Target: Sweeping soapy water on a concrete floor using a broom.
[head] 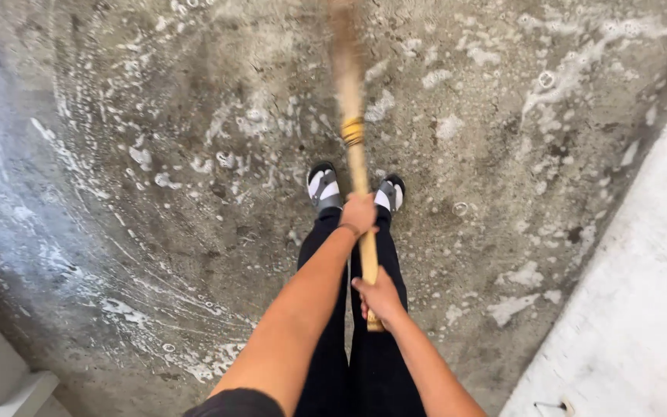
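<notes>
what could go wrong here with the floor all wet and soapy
Slipping is the likeliest trouble: the sandals stand on a concrete floor streaked with foam and water. The broom handle is blurred with motion; the left hand and right hand grip it bare, and if they are wet it might twist loose. Suds could also be flung onto the paler strip at the right.

Tan broom handle (358, 166) with yellow binding — grey floor (156, 193) streaked white with foam — black-and-white sandals (323, 186).
</notes>
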